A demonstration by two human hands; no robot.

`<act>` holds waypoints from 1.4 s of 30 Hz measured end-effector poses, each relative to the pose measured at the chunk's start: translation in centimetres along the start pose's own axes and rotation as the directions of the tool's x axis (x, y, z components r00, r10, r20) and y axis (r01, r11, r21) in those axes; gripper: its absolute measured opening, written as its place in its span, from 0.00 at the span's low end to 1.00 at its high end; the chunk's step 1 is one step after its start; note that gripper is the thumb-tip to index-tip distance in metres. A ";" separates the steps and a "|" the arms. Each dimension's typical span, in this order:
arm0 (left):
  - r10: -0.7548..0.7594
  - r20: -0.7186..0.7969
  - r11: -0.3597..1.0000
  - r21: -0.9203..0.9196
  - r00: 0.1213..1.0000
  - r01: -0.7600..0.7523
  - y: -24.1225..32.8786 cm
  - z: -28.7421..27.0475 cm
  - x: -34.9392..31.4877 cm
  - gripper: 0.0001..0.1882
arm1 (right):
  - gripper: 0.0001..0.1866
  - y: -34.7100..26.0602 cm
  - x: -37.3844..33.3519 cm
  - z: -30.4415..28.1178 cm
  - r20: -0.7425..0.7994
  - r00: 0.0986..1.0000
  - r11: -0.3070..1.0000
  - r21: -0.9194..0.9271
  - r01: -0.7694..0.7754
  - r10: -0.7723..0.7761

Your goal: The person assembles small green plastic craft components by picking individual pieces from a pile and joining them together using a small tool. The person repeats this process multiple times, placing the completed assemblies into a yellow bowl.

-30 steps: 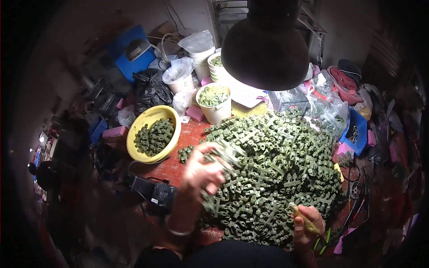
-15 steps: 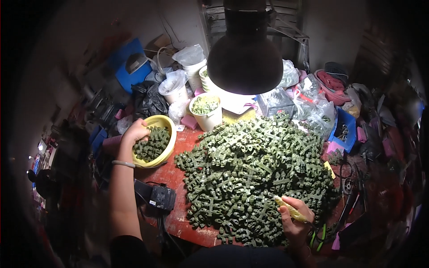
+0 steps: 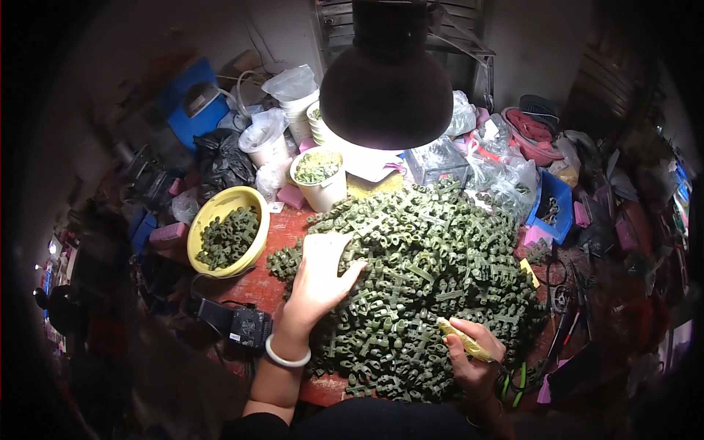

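A large heap of small dark green moulded pieces (image 3: 411, 293) covers the middle of the red table. Over the heap's left side is my left hand (image 3: 320, 271), brightly lit, its thumb and fingers apart and nothing seen between them. A white bangle circles that wrist. My right hand (image 3: 477, 363), at the heap's lower right, grips a slim yellow-wrapped tool (image 3: 469, 343) whose pale tip points up and left over the pieces. To the left stands a yellow bowl (image 3: 262, 253), tilted, with more of the green pieces in it.
A black lamp (image 3: 387, 95) hangs above the far side. Behind the heap are a white bucket (image 3: 326, 192) of light green scraps, plastic bags and a blue bin (image 3: 561, 213). A black boxy device (image 3: 249, 326) lies at left; cords and tools (image 3: 572, 315) lie at right.
My left hand has left the yellow bowl and moved right, over the heap. My right hand keeps hold of the yellow-wrapped tool. The whole view has shifted slightly.
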State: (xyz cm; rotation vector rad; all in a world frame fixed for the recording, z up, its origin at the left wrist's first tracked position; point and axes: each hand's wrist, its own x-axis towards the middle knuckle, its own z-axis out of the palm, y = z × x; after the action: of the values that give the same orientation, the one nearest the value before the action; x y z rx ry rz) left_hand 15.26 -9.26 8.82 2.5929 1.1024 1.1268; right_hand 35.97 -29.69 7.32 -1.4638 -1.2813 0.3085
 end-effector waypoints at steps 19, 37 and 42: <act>-0.087 0.606 0.059 -0.789 0.791 0.612 7.6 3.9 -6.1 0.13 | 0.14 1.2 0.5 -0.3 0.032 0.985 0.957 0.247 0.154 -0.167; -0.032 0.456 0.489 -0.769 0.889 0.412 7.3 3.3 -5.6 0.16 | 0.11 1.3 0.5 -0.4 0.045 0.992 0.948 0.301 0.102 -0.120; -0.006 0.670 0.097 -0.738 0.742 0.668 7.6 2.9 -3.8 0.14 | 0.11 1.4 0.5 -0.8 -0.104 0.995 0.997 0.077 0.011 -0.003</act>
State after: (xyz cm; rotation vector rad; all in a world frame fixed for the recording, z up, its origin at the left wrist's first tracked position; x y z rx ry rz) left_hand 19.88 -16.81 7.19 1.2341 0.4625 0.5348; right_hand 37.57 -29.43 6.68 -1.3915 -1.1779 0.2711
